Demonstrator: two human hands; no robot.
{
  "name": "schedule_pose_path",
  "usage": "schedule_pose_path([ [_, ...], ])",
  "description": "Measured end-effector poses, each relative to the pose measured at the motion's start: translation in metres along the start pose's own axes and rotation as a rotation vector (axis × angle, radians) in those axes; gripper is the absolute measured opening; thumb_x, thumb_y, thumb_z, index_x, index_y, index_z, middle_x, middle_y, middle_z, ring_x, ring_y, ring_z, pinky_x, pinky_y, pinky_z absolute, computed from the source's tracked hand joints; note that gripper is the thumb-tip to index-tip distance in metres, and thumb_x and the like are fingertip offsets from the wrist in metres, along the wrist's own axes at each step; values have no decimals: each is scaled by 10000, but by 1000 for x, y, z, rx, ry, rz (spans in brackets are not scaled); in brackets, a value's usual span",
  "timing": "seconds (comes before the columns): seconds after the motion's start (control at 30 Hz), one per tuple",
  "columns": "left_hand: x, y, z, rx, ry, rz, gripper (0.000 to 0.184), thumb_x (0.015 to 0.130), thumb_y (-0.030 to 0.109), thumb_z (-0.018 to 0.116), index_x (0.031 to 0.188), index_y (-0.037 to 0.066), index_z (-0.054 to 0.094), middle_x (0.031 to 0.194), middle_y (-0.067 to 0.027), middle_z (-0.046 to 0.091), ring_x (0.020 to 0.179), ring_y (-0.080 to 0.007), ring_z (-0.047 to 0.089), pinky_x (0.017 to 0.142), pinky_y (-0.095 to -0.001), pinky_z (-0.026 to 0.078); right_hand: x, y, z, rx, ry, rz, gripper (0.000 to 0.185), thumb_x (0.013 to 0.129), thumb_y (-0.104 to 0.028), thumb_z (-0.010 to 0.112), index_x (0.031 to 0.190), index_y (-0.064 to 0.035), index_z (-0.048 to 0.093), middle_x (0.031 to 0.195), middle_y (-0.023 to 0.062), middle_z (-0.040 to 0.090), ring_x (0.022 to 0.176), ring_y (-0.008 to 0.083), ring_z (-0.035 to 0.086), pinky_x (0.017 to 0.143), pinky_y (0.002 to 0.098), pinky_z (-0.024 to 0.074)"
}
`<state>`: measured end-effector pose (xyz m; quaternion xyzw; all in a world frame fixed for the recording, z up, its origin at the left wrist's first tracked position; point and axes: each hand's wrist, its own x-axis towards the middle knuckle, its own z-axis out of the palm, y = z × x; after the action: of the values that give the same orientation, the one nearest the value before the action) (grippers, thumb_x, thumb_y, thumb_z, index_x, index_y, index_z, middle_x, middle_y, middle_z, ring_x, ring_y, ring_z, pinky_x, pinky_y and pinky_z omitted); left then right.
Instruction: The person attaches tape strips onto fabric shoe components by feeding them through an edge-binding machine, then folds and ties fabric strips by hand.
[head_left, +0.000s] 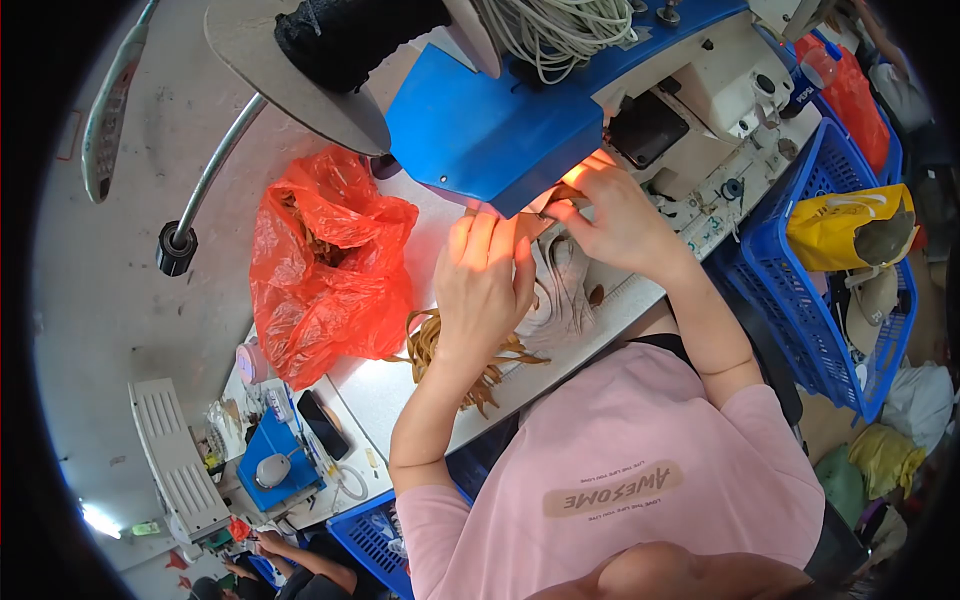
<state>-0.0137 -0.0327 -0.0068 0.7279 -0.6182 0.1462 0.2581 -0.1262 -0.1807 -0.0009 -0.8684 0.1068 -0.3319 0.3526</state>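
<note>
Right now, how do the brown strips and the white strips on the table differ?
The brown strips splay loosely; the white strips lie more side by side. The left forearm partly covers the brown strips; the white strips lie right of the left hand. Both rest on the table.

I observe the brown piece [534,226]: partly hidden, full shape unclear, positioned at the blue housing's [490,130] lower edge.

Left hand [480,275] faces palm down, right hand [612,218] pinches nearby.
</note>
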Motion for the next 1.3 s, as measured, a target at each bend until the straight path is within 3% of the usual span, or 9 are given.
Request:
schedule_pose_path([
  [0.1,2,1,-3,-4,-23,-14,278,784,60,627,1042,-39,599,973,-173,602,913,-351,558,783,-409,483,1,1,-8,43,-73,87,130,787,-34,598,901,-7,654,866,126,632,876,322,579,800,402,467],
  [0.3,1,-1,0,-40,22,26,286,792,55,628,1061,-37,599,960,-173,609,906,-359,557,791,-417,477,0,-4,-10,187,-59,31,132,784,-30,592,895,1,656,814,132,630,789,312,601,734,394,483],
  [0.4,0,0,0,-14,6,9,272,777,61,624,1031,-32,598,996,-181,589,931,-351,557,808,-408,491,-1,-11,-14,426,-145,302,135,782,-25,584,891,-5,661,809,127,632,764,303,611,712,383,487],
  [0.5,0,1,-1,-12,-13,-14,284,788,55,626,1053,-42,593,1011,-186,598,928,-357,561,801,-413,487,-1,-5,-17,67,-122,122,130,792,-37,589,893,-12,667,810,122,638,789,306,621,716,376,495],
  [0.6,-1,2,0,-22,2,-3,297,813,46,629,1090,-52,589,1043,-192,618,923,-370,569,803,-424,480,-2,3,-10,-16,-56,26,121,803,-49,596,893,-18,671,835,118,644,810,307,625,720,382,501],
  [0.8,-2,7,-2,25,0,20,292,816,45,637,1092,-43,596,1085,-190,620,934,-373,578,807,-417,490,-3,6,6,-34,124,-22,112,808,-47,594,882,-33,679,874,107,649,807,307,623,739,394,508],
  [1.07,-4,6,1,43,29,33,305,815,49,641,1105,-31,591,1102,-210,616,932,-379,583,798,-424,496,-5,2,12,-65,169,-79,100,811,-62,610,858,-50,697,890,74,654,879,267,607,807,383,485],
  [1.2,-4,4,4,76,53,85,360,759,49,645,1098,-53,577,1050,-189,579,923,-353,562,712,-401,501,-11,-2,13,-98,185,-103,96,824,-80,617,872,-41,691,858,85,639,841,273,600,826,406,450],
  [1.3,-3,6,3,66,49,70,359,756,47,645,1093,-54,577,1031,-186,579,903,-352,562,688,-400,500,-17,-8,13,-96,138,-5,122,848,-91,604,915,-17,675,824,116,620,792,303,601,756,426,464],
])
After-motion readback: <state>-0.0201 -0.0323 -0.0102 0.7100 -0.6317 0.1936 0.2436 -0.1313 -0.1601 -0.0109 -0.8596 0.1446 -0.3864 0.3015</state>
